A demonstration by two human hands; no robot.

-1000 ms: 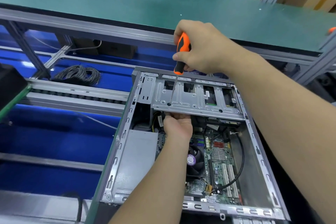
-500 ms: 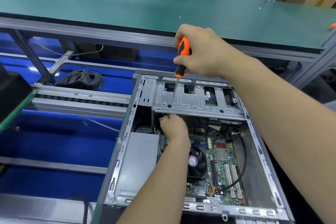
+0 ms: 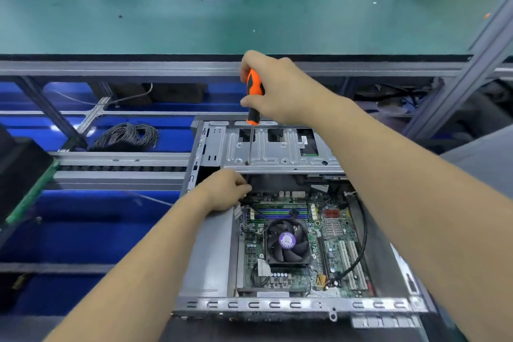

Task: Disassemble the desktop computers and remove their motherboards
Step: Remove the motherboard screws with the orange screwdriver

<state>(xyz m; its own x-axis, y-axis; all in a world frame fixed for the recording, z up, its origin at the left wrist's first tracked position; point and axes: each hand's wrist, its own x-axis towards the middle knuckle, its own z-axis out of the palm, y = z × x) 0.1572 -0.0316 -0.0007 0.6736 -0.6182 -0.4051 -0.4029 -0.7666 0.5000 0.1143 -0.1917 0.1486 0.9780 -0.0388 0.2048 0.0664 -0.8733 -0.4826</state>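
**Backing out the drive-cage screw**

Our fingers are curled on both sides: the right hand (image 3: 277,91), above centre frame, is wrapped around the orange-and-black screwdriver (image 3: 254,97), and the left hand (image 3: 224,191), at centre, has its fingers bent under the front lip of the drive cage (image 3: 277,153), though we cannot tell what they pinch there. The shaft runs almost straight down to a screw (image 3: 246,163) near the cage's lower left corner. The motherboard (image 3: 302,244) lies in the lower centre, inside the open case (image 3: 291,305), partly beneath the cage. To do this well, we judge we should keep the shaft square to the screw, press down firmly while turning, and let the left hand steady the cage so the tip cannot slip toward the board.
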